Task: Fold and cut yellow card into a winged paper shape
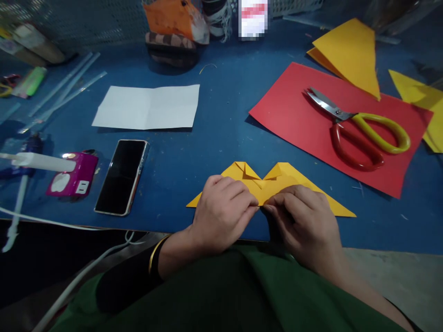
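Observation:
A folded yellow paper lies at the front edge of the blue table, with two raised peaks, a notch between them and a long point at each side. My left hand is closed on its lower edge left of the middle, thumb and fingertips pinching the paper. Close beside it, my right hand pinches the same edge just right of the middle. Both hands cover much of the lower part of the paper. A gap of bare edge separates the fingertips.
Scissors with red and yellow handles rest on a red sheet at right, near folded yellow paper. To the left lie a white creased sheet, a phone, a magenta plug block and clear sticks.

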Demonstrator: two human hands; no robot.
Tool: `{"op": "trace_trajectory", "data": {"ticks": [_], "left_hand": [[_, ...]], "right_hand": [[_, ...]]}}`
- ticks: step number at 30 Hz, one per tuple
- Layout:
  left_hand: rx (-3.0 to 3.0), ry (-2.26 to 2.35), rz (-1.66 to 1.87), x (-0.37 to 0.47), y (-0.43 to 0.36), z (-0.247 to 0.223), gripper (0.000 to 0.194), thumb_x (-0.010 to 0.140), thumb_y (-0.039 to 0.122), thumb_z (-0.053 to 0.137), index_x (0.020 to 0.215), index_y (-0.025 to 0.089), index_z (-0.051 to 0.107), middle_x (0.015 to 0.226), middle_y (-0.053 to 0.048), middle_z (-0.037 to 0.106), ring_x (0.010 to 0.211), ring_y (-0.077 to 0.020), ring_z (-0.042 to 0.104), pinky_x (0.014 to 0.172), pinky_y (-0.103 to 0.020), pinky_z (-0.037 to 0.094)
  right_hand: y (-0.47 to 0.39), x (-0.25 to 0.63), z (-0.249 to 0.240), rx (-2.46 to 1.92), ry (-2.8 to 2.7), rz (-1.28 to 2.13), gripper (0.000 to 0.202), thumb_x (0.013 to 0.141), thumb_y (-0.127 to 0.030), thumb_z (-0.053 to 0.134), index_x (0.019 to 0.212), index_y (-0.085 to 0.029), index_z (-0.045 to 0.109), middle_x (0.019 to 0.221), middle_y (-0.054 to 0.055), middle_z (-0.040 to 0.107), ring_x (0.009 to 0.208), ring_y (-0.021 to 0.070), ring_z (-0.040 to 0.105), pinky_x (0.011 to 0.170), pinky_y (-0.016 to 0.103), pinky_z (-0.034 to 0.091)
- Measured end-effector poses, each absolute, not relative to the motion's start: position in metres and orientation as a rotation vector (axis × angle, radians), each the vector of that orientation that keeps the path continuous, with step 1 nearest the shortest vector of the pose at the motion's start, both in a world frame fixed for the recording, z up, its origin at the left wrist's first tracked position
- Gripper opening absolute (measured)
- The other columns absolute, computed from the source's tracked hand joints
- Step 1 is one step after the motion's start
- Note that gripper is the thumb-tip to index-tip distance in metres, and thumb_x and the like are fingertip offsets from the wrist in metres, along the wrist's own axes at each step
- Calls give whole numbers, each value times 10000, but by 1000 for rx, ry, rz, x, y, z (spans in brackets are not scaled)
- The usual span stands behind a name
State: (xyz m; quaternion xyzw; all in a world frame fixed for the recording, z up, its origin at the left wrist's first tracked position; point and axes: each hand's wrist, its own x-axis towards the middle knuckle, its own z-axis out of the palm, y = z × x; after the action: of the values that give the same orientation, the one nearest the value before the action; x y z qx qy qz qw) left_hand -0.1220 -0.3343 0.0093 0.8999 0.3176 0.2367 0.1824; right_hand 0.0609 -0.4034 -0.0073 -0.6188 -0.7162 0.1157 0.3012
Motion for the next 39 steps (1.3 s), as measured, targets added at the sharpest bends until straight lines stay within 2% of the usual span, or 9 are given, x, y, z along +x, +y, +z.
{"op": "trace_trajectory", "data": {"ticks": [8,21,39], "left_hand": [[2487,920,664,-122,-333,8,162,924,210,641,765,191,661,759,11,686,766,-157,593,784,-355,368],[2684,982,365,-117,-332,16,249,1005,263,479,839,165,636,818,-52,647,777,-216,532,758,-389,361],[2723,1030,229,-111,-330,22,173,951,240,526,819,164,608,840,-70,639,805,-244,533,750,-410,381]], "right_hand": [[-403,61,-7,-1637,-1915,310,126,950,-238,591,841,-184,622,787,42,607,739,194,557,684,358,371],[-401,55,-5,-1768,-2030,180,212,984,-230,468,818,-180,590,769,66,564,714,224,498,654,369,326],[-398,56,-1,-1730,-1949,306,162,963,-232,530,802,-210,519,757,26,552,702,189,503,646,338,335]]}}
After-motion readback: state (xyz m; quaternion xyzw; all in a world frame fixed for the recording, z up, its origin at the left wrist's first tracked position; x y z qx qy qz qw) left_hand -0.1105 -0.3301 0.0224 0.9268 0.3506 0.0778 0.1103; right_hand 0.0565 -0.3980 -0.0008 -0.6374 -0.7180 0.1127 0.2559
